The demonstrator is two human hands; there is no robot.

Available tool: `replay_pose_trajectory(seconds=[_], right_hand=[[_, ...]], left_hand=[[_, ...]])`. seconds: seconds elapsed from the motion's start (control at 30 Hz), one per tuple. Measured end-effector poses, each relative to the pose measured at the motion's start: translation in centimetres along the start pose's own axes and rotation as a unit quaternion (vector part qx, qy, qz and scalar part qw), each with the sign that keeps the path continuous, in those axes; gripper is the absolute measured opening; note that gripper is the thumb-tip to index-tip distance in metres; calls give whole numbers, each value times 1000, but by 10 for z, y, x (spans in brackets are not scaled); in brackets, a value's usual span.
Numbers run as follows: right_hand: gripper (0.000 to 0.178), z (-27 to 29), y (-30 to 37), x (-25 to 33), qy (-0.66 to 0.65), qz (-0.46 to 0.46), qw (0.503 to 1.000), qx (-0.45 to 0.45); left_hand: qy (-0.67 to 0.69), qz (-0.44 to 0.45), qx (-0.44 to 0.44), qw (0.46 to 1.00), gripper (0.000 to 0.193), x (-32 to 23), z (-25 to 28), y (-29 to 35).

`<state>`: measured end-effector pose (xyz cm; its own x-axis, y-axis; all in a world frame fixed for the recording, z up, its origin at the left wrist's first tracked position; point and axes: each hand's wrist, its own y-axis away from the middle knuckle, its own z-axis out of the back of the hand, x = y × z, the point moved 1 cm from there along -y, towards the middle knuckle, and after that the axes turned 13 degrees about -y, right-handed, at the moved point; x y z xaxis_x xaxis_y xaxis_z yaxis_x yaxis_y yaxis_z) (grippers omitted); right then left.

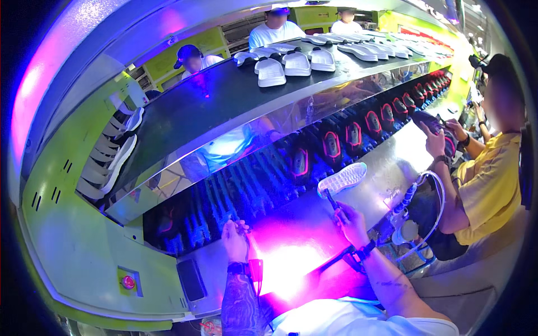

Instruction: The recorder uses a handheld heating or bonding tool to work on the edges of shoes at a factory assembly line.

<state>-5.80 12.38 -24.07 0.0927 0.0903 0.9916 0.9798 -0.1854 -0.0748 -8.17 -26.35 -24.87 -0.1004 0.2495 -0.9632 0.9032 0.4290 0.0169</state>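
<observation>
My right hand [352, 224] is closed round a slim dark tool [334, 204], perhaps a brush, whose tip reaches the near edge of a white shoe sole [343, 178]. The sole lies tread up on the metal ledge. My left hand [235, 239] is raised at the front of the machine with its fingers curled together; what they hold, if anything, I cannot make out. Behind it runs a rack of blue-lit bars [238, 190]. Dark shoe uppers with red edging [332, 144] stand in a row along the rack.
White soles [297, 63] sit on the dark conveyor belt [185, 120], more in an opening at left. A red button [128, 282] is on the green housing. A phone-like dark slab [191, 279] lies nearby. At right, a person in yellow [493, 173] holds a dark shoe [434, 129].
</observation>
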Motion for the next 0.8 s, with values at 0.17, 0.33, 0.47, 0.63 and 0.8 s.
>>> replay_pose_trajectory(seconds=[0.17,0.33,0.47,0.63,0.8], right_hand=[[34,-1,0,1,24,24,999,-10],[35,-5,6,15,21,-4,1000,-13],[38,-6,0,-5,-56,-7,998,11],[40,0,9,-10,-61,-25,997,30],[39,-9,11,-1,-95,-19,994,56]], left_hand=[[-35,-5,6,999,29,-3,-5,2],[-73,3,10,997,30,-11,-3,10],[-53,1,-5,999,22,-11,-6,10],[-78,11,2,997,17,-2,3,13],[-63,27,-12,998,17,-11,8,15]])
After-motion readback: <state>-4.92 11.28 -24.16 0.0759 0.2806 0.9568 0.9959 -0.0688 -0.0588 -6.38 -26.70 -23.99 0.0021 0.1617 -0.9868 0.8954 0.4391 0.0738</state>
